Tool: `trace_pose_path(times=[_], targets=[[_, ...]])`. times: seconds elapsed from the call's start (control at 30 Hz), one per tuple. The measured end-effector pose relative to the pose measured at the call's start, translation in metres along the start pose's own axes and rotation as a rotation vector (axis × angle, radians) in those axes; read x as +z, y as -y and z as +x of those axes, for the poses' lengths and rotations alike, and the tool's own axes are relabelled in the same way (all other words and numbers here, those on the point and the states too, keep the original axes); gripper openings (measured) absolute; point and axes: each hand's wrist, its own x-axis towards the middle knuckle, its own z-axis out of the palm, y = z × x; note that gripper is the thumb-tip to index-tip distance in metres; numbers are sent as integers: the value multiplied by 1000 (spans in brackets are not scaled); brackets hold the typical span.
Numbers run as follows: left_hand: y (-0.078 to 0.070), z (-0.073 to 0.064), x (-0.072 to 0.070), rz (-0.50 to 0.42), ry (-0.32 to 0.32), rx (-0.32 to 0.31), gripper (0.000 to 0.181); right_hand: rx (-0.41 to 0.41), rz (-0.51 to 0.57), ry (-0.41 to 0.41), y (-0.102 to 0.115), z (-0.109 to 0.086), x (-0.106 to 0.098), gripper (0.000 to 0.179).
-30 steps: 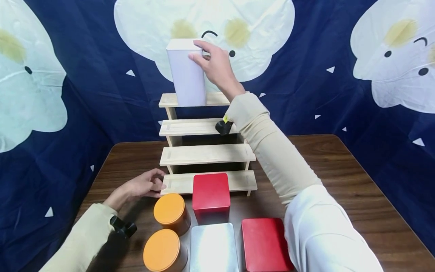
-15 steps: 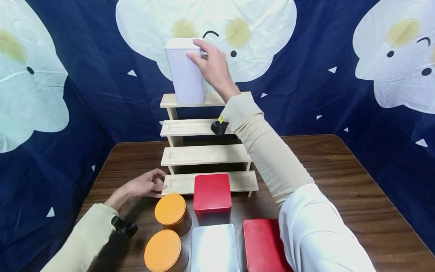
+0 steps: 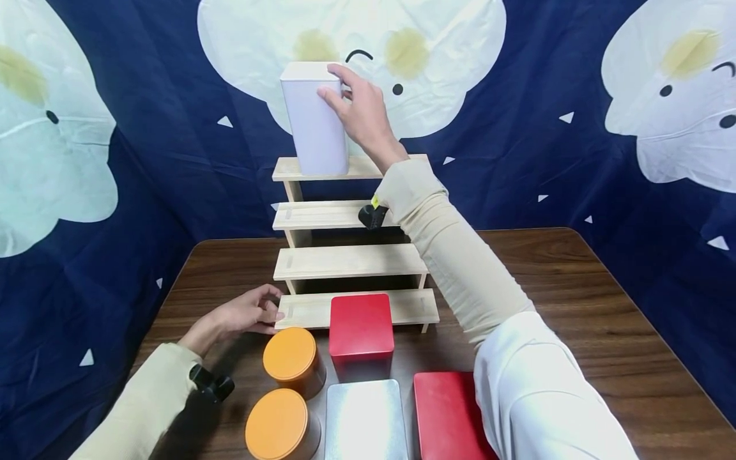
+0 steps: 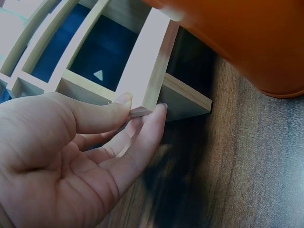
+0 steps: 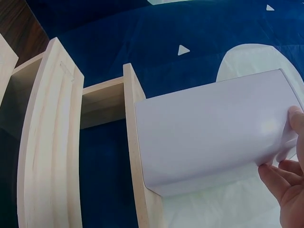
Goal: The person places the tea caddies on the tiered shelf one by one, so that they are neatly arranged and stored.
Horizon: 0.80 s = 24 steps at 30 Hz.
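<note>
A tall white canister (image 3: 316, 131) stands upright on the top board (image 3: 365, 167) of a four-step wooden display rack, left of its middle. My right hand (image 3: 365, 118) grips it by the upper right edge, with the thumb on the front face and a finger over the lid. In the right wrist view, the base of the canister (image 5: 209, 135) meets the top board, and fingertips hold its far end. Low on the left, my left hand (image 3: 250, 313) pinches the end of the bottom board (image 4: 145, 66) between thumb and fingers.
In front of the rack are two orange round tins (image 3: 290, 353), a tall red tin (image 3: 361, 326), a flat silver tin (image 3: 365, 418) and a red tin (image 3: 448, 415) partly behind my right sleeve. A dark blue cloth (image 3: 489, 172) with clouds hangs behind the wooden table (image 3: 552, 281).
The white canister has slid slightly left along the top board with my right hand and forearm. My left hand keeps its hold on the rack. The head view has shifted a little.
</note>
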Motion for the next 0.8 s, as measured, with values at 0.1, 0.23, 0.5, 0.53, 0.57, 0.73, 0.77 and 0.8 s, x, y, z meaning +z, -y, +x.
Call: trace_pose_path(times=[0.1, 0.23, 0.5, 0.53, 0.57, 0.73, 0.77, 0.8], targets=[[0, -1, 0, 1, -3, -2, 47, 4, -18, -12, 1, 0, 2, 48], [0, 0, 0, 7, -9, -5, 48, 7, -34, -19, 1, -1, 3, 48], [1, 0, 1, 6, -3, -4, 48, 4, -21, -15, 0, -2, 3, 48], [1, 1, 1, 5, -4, -4, 48, 3, -17, -15, 0, -2, 3, 48], [1, 1, 1, 5, -4, -4, 48, 2, -15, -14, 0, -2, 3, 48], [1, 1, 0, 4, -6, -4, 48, 5, -23, -11, -1, -1, 3, 48], [1, 1, 0, 4, -6, -5, 48, 3, -20, -8, -2, -1, 4, 48], [1, 1, 1, 5, -8, -7, 49, 3, -19, -6, -2, -1, 4, 48]])
